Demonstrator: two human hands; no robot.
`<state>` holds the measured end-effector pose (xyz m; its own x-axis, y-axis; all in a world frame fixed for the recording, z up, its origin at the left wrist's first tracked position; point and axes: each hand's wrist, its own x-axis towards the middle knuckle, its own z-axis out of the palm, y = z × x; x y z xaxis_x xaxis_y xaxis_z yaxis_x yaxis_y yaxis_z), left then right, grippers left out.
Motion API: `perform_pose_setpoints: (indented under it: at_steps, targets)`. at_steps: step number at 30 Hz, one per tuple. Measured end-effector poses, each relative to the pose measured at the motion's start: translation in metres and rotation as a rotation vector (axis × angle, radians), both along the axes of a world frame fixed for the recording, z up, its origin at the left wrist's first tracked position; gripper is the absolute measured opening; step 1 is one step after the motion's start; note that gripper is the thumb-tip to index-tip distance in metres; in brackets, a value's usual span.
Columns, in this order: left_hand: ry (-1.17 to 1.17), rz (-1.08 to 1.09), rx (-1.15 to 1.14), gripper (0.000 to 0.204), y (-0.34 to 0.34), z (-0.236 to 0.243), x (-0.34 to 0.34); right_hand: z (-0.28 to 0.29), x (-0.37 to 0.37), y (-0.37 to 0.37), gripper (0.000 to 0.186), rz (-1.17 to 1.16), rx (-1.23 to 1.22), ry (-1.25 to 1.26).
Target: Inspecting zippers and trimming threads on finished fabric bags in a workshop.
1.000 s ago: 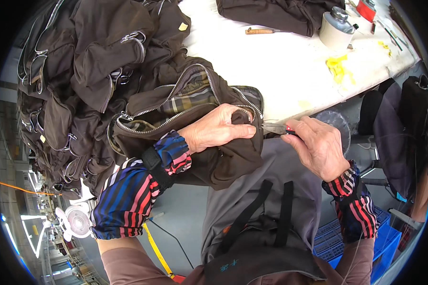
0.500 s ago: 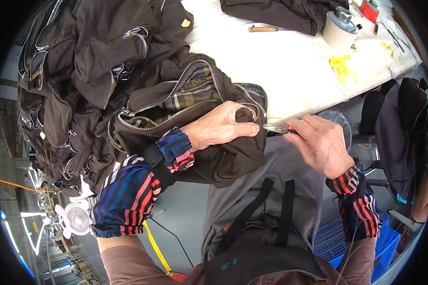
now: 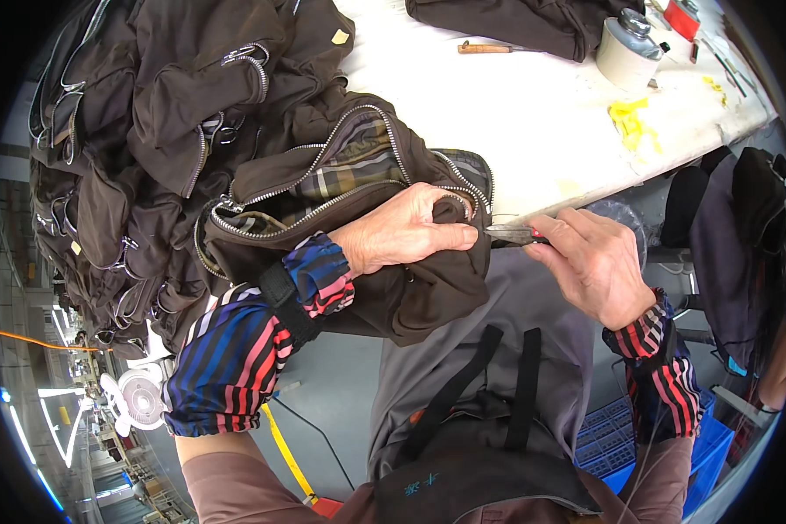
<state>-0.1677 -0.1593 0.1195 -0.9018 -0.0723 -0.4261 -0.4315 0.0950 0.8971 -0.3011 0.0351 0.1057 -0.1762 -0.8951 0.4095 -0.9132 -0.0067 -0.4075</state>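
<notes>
A dark brown fabric bag (image 3: pixel 358 301) with a plaid lining (image 3: pixel 349 170) lies over the table's near edge, its metal-toothed zip (image 3: pixel 310 218) undone. My left hand (image 3: pixel 410 229) is closed on the bag's right end, thumb and fingers pinching the dark cloth beside the zip. In my right hand (image 3: pixel 592 262) are pointed metal pliers (image 3: pixel 508 233) with red and black on the handles, mostly covered by my fingers. Their tips point left and meet the bag's edge just right of my left thumb; what they bite on is too small to tell.
A large heap of similar brown bags (image 3: pixel 122 175) fills the left side. On the white table (image 3: pixel 515 122) are a wooden-handled tool (image 3: pixel 485 48), a grey-lidded container (image 3: pixel 629 52), a red can (image 3: pixel 681 17) and yellow scraps (image 3: pixel 630 118). A blue crate (image 3: pixel 607 445) stands low at right.
The pliers' jaws look closer together than before, and my right hand has shifted very slightly right. My left hand keeps its hold on the bag.
</notes>
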Motion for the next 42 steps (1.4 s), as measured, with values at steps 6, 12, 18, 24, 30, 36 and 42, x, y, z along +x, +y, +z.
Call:
perform_pose_setpoints:
  at_steps: [6, 12, 18, 24, 30, 36, 42]
  targets:
    - [0.007, -0.026, 0.010, 0.021, -0.001, 0.003, -0.002, 0.001, -0.001, 0.001, 0.022, 0.000, 0.001, 0.002]
    - [0.024, -0.006, -0.007, 0.025, 0.001, 0.001, -0.001, -0.001, -0.002, 0.000, 0.022, 0.020, -0.021, 0.006]
    - [0.014, -0.013, -0.032, 0.025, 0.001, 0.005, -0.001, -0.002, -0.002, -0.002, 0.022, 0.028, -0.008, 0.010]
    - [0.025, -0.070, -0.057, 0.026, 0.001, 0.004, -0.002, -0.003, -0.006, -0.002, 0.022, 0.039, -0.015, 0.011]
    - [0.048, -0.119, -0.131, 0.024, -0.001, -0.003, 0.002, -0.002, -0.012, -0.004, 0.024, 0.113, -0.009, 0.083]
    - [-0.049, -0.128, -0.099, 0.022, -0.004, 0.002, 0.002, -0.012, -0.008, -0.003, 0.025, 0.102, -0.067, 0.073]
    - [-0.010, -0.134, -0.114, 0.024, -0.001, 0.003, -0.002, -0.021, -0.005, 0.005, 0.028, 0.079, -0.055, -0.023]
